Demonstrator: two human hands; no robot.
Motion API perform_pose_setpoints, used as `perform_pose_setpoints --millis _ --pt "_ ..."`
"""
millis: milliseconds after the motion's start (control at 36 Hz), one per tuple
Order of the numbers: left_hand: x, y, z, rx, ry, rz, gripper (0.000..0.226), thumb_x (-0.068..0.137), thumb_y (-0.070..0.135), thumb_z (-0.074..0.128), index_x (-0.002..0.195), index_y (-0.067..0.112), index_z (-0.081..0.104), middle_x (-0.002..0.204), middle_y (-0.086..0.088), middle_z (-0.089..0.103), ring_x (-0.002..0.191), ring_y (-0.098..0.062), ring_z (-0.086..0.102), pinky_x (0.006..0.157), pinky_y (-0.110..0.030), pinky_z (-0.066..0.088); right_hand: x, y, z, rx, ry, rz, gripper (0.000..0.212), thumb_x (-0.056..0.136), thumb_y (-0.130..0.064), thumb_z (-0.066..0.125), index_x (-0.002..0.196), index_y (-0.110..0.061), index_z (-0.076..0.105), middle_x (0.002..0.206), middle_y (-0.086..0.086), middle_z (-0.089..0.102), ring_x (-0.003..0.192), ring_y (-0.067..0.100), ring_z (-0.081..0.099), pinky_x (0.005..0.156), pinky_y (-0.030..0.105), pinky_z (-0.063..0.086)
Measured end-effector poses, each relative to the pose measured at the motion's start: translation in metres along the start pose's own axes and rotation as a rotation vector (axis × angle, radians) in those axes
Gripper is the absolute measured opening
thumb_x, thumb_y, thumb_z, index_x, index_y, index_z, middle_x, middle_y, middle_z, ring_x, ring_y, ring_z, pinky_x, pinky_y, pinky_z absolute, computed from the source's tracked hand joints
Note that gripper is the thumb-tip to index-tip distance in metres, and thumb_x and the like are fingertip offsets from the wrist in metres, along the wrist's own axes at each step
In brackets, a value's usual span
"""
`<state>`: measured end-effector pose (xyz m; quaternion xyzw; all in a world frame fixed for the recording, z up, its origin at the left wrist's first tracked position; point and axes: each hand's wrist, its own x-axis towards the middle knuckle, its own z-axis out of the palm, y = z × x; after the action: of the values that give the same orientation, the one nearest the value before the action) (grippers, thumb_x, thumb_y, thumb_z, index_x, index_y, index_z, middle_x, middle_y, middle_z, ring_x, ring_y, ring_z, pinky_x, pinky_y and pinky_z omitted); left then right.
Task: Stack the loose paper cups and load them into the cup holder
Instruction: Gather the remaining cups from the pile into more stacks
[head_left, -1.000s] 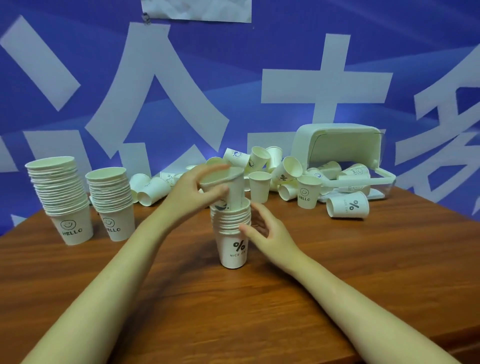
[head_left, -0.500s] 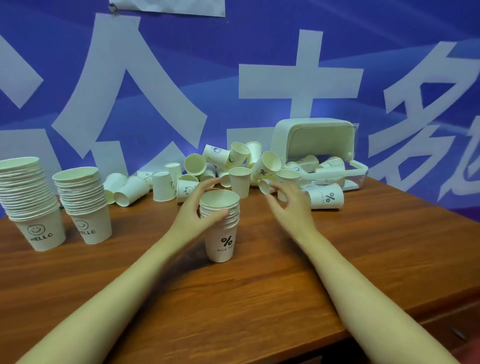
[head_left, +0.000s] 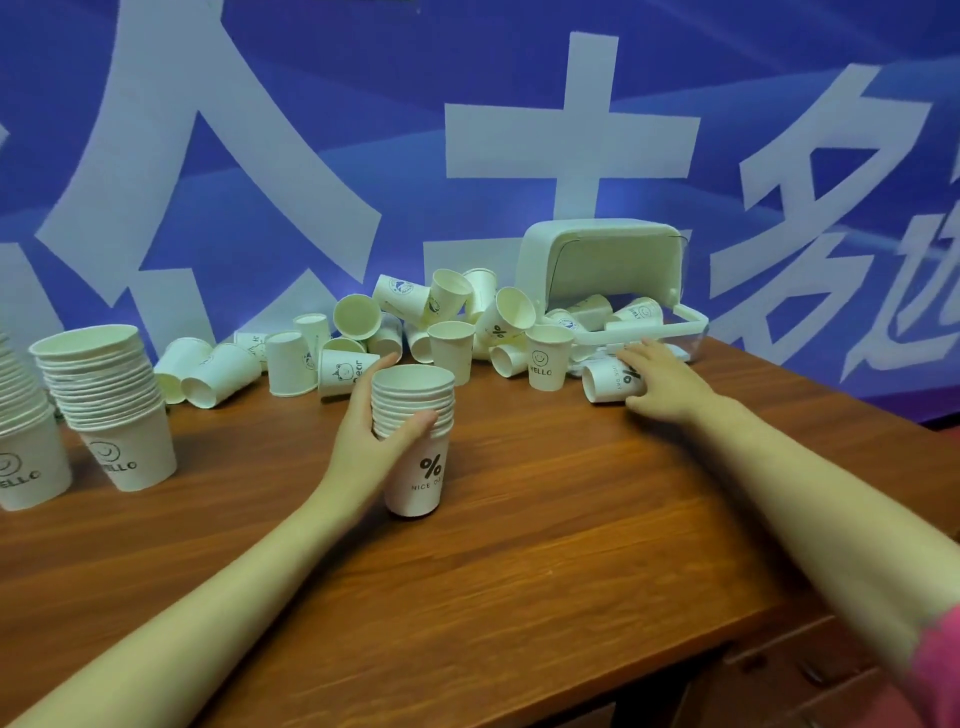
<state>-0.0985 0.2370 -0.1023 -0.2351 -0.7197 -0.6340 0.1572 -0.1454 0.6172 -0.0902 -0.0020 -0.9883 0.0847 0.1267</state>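
A blue wall banner (head_left: 260, 156) with big white characters fills the far side, and the brown wooden table (head_left: 519, 571) runs under both my arms. At the far right of the table the white cup holder (head_left: 597, 260) lies tipped on its side with its clear lid (head_left: 685, 332) open, a few cups inside its mouth. A pile of loose paper cups (head_left: 447, 322) spreads leftward from it along the far edge, some upright, some on their sides. At the left stand two tall stacks marked HELLO, one (head_left: 111, 405) just right of the other (head_left: 21, 441), which the frame edge cuts off. Nearer the middle stands my shorter stack (head_left: 415, 441), its bottom cup printed with a percent sign. My left hand (head_left: 369, 441) wraps around this stack, thumb across the near side and fingers curled behind the rims. My right hand (head_left: 660, 379) reaches far right and curls its fingers over a tipped percent cup (head_left: 605, 382) lying just in front of the holder. A pink sleeve (head_left: 935, 670) shows at the near right corner.
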Motion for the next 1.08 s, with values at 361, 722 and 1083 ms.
perform_pose_setpoints --millis 361,722,1083 --pt "-0.006 -0.001 0.007 0.013 0.004 0.022 0.076 0.065 0.057 0.063 0.131 0.050 0.027 0.124 0.035 0.045 0.114 0.024 0.043 0.087 0.002 0.036 0.001 -0.021 0.018 0.195 0.045 -0.031 0.069 0.080 -0.038 0.068 0.141 -0.023 0.040 0.127 0.002 0.039 0.118 0.023 0.048 0.097 0.038 0.042" --pt "-0.004 -0.008 0.002 -0.099 0.053 -0.004 0.084 0.068 0.056 0.064 0.141 0.035 0.031 0.127 0.034 0.048 0.116 0.022 0.044 0.089 0.000 0.037 -0.030 -0.175 -0.042 1.130 0.294 -0.344 0.049 0.069 -0.044 0.067 0.116 -0.039 0.055 0.119 -0.002 0.057 0.107 0.013 0.057 0.083 0.027 0.053" --pt "0.003 -0.015 0.001 -0.223 0.052 -0.081 0.030 0.105 0.027 0.035 0.129 0.030 0.054 0.124 0.022 0.062 0.122 0.005 0.052 0.097 -0.011 0.040 -0.021 -0.240 -0.021 0.463 0.117 -0.563 0.051 0.079 -0.064 0.051 0.126 -0.044 0.060 0.139 -0.009 0.052 0.131 0.007 0.044 0.110 0.030 0.033"
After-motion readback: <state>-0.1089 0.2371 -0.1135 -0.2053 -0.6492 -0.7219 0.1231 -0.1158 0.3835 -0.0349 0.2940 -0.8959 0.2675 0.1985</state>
